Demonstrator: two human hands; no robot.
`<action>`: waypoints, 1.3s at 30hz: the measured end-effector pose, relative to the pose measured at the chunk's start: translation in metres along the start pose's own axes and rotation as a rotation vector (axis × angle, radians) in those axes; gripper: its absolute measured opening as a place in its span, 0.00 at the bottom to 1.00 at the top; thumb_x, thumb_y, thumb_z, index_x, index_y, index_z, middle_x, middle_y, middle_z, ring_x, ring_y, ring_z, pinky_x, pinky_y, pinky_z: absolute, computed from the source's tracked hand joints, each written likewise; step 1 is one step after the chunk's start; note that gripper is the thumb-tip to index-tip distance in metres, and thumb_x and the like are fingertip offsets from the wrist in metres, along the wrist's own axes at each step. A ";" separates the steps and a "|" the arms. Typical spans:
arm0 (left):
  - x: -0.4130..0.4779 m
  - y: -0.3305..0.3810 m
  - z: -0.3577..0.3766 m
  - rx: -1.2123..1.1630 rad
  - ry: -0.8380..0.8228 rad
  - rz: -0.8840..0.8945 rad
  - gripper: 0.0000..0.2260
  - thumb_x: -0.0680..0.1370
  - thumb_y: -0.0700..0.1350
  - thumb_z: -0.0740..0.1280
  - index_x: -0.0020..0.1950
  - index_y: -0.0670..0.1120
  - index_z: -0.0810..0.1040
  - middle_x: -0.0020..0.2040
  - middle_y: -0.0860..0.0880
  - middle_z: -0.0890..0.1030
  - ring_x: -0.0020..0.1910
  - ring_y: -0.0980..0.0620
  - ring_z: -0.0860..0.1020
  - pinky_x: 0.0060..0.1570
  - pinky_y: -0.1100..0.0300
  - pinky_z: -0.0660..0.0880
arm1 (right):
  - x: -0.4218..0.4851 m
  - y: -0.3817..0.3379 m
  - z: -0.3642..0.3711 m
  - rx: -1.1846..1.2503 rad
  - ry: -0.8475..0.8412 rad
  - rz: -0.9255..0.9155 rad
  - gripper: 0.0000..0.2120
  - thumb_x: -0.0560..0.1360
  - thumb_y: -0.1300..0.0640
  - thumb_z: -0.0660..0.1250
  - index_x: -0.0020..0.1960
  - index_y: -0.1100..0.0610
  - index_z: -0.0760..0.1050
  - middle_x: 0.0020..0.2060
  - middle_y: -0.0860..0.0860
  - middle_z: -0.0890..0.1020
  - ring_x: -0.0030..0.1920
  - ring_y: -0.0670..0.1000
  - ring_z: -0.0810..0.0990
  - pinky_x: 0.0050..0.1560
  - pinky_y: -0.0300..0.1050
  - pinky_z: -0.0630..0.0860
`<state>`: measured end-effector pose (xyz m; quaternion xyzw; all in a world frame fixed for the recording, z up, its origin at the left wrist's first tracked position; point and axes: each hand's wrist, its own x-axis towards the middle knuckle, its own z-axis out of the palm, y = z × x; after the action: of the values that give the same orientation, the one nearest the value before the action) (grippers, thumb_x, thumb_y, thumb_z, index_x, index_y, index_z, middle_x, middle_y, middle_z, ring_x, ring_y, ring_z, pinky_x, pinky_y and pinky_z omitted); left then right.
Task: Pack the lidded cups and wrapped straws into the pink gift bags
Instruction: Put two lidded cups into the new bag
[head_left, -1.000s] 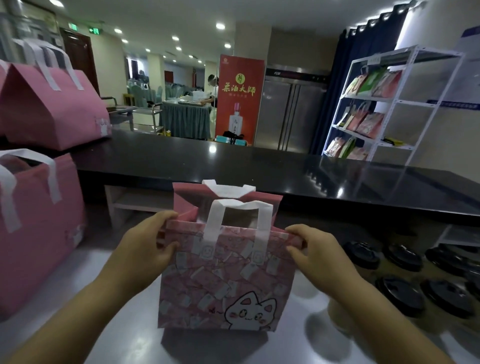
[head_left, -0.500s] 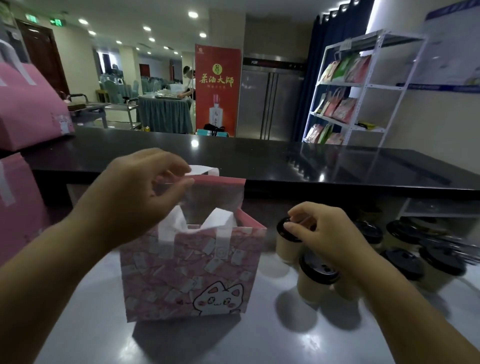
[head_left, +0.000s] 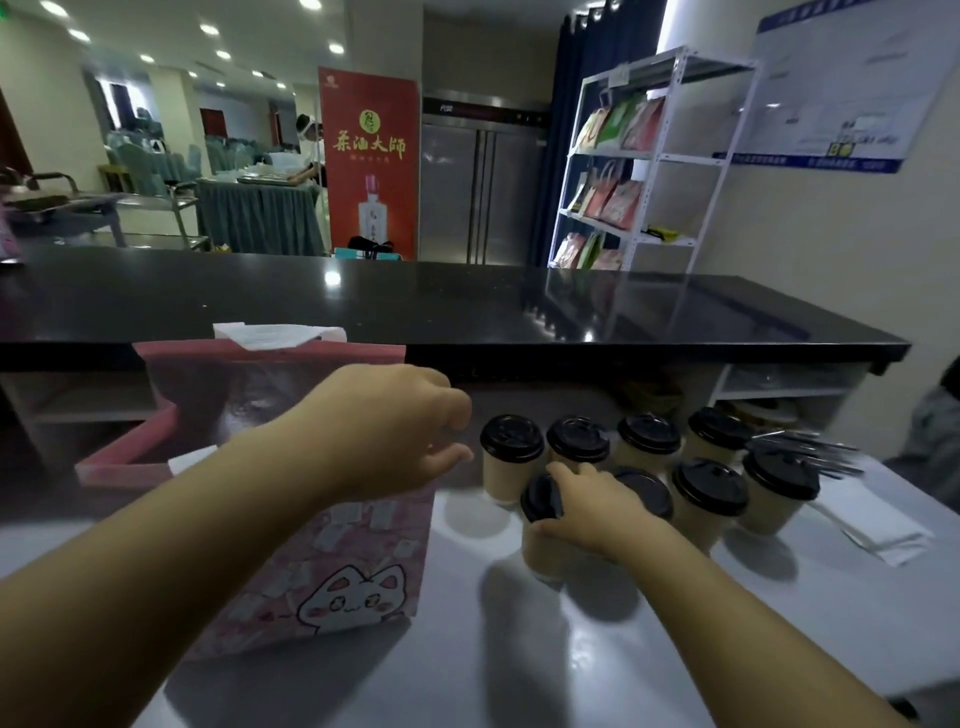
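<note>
Right hand grips a lidded cup; left hand hovers loosely curled.

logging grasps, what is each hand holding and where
The right hand grips the nearest lidded cup around its lid and upper side; left hand holds nothing.

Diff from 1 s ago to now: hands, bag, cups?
Right hand left the pink cat-print gift bag, moved right and now grips the nearest black-lidded paper cup. Left hand released the bag and hovers over its right edge. Bag stays upright, open.
</note>
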<state>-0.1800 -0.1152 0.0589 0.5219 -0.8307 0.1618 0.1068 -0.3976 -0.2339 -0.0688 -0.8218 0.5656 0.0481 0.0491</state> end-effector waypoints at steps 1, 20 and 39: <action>-0.001 0.000 0.002 -0.002 0.003 -0.005 0.14 0.75 0.61 0.58 0.52 0.55 0.74 0.49 0.56 0.77 0.43 0.56 0.75 0.40 0.60 0.76 | 0.002 -0.001 0.002 -0.003 0.001 0.012 0.32 0.70 0.37 0.66 0.67 0.51 0.62 0.62 0.57 0.69 0.61 0.62 0.69 0.53 0.55 0.72; -0.052 -0.074 -0.037 -0.095 0.030 -0.310 0.11 0.70 0.61 0.61 0.47 0.58 0.76 0.41 0.61 0.76 0.38 0.63 0.75 0.40 0.63 0.76 | -0.053 -0.065 -0.157 0.394 0.837 -0.337 0.32 0.65 0.37 0.61 0.68 0.46 0.67 0.52 0.50 0.66 0.55 0.51 0.63 0.50 0.43 0.64; -0.131 -0.174 0.004 -0.118 -0.211 -0.480 0.11 0.74 0.54 0.63 0.56 0.58 0.75 0.57 0.60 0.73 0.60 0.59 0.68 0.60 0.62 0.68 | 0.015 -0.192 -0.110 0.208 0.181 -0.748 0.34 0.65 0.33 0.66 0.68 0.37 0.59 0.55 0.40 0.63 0.57 0.43 0.61 0.58 0.42 0.71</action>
<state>0.0331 -0.0777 0.0368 0.7106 -0.6978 0.0280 0.0852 -0.2100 -0.1947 0.0433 -0.9626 0.2311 -0.1032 0.0963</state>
